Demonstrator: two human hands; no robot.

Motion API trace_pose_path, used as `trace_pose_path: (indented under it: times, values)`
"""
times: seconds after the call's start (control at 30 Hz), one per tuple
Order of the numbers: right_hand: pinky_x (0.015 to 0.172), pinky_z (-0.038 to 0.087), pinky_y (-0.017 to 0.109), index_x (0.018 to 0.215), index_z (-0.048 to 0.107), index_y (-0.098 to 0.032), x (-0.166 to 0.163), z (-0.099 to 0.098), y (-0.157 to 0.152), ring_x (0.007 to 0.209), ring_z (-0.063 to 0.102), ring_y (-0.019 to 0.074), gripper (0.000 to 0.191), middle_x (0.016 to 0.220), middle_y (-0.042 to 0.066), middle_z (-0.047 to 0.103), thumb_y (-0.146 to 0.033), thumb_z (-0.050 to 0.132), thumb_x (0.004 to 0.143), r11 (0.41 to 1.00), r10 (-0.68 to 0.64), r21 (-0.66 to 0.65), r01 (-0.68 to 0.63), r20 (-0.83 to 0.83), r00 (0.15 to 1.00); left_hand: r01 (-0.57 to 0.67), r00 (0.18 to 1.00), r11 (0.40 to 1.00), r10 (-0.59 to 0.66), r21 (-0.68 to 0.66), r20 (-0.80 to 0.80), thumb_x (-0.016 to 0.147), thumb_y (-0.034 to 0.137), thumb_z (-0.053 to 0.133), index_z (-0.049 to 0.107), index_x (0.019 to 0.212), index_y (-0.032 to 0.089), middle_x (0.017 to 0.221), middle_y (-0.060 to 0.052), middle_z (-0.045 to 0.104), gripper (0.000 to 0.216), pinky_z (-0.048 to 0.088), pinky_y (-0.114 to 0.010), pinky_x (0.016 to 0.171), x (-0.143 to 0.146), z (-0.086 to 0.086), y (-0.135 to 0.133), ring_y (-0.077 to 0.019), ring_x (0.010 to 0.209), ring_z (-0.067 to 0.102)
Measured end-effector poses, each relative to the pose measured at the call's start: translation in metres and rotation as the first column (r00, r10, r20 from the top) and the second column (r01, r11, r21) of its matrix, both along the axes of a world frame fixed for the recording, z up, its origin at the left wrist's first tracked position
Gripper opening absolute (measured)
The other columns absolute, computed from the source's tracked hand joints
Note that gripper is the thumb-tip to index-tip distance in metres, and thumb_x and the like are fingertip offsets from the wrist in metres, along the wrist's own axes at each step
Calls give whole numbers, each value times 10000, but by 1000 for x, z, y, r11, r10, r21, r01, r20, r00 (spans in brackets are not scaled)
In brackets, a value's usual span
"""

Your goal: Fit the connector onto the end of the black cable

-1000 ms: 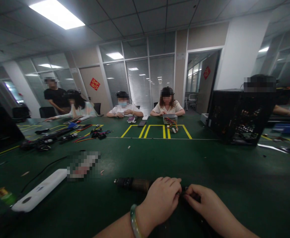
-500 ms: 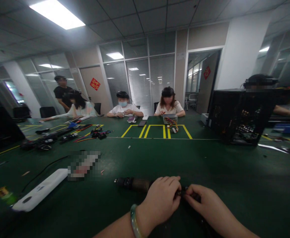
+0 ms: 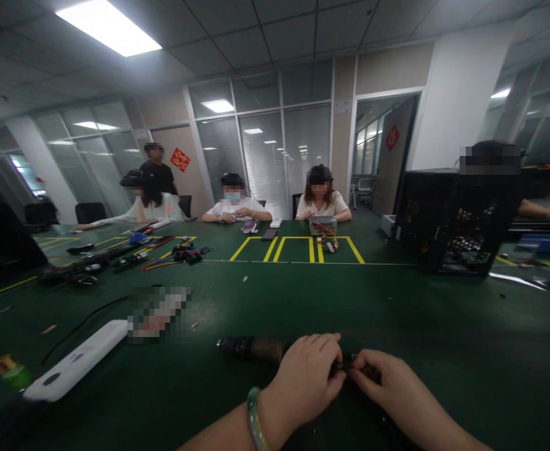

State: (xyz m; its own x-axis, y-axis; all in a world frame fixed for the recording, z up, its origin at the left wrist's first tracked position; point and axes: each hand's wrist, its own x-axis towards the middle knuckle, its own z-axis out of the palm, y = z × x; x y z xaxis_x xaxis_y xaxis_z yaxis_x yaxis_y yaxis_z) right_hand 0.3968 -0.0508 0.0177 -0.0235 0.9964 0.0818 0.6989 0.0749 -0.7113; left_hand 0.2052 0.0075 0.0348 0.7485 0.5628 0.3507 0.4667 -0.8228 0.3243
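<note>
A dark power drill [image 3: 260, 349] lies on the green table with its chuck pointing left. My left hand [image 3: 310, 366], with a jade-coloured bangle at the wrist, is closed over the drill's body, and its fingers hide much of the tool. Just to the right, my right hand [image 3: 381, 373] is closed in a pinch at the dark far end, its fingertips almost touching those of the left. What lies between the right fingertips is too small and dark to make out. A dark part runs down below the right hand.
Left of the hands lie a white power strip [image 3: 80, 360] and a green bottle with a gold cap [image 3: 12, 371]. Cables [image 3: 185, 252] spread farther back. A black computer case [image 3: 444, 222] stands at the back right. Several people sit across the green table [image 3: 265, 300].
My hands and the drill hold almost the same place. In the background, the standing person has moved right, and the seated person at the left has shifted their head.
</note>
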Motion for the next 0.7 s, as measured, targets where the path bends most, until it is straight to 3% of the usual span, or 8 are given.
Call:
trace_pose_path:
  times: [0.2, 0.43, 0.7]
  values:
    - [602, 406, 217, 750, 649, -217, 1, -3, 0, 672, 622, 153, 134, 726, -22, 679, -246, 568, 853, 1000, 5, 13, -5, -6, 1000, 45, 999, 999, -45, 5, -5, 869, 166, 593, 553, 937, 222, 1258, 20, 586, 97, 416, -353, 959, 0, 1, 1, -176, 1102, 554]
    - [592, 409, 217, 759, 649, -212, 0, -1, 0, 665, 629, 155, 133, 724, -16, 684, -240, 560, 854, 1000, 11, -6, -11, -25, 1000, 2, 1000, 1000, -2, 1, 5, 830, 195, 637, 551, 978, 204, 1271, -38, 571, 172, 425, -368, 964, 0, -3, 1, -205, 1134, 540]
    - [605, 417, 224, 774, 657, -214, 2, -5, 1, 679, 630, 161, 138, 746, -13, 688, -255, 558, 861, 1000, 14, -4, -14, -43, 999, 60, 998, 998, -60, 15, 4, 869, 165, 594, 564, 923, 215, 1235, 14, 601, 80, 416, -362, 964, 1, -2, 3, -180, 1091, 562]
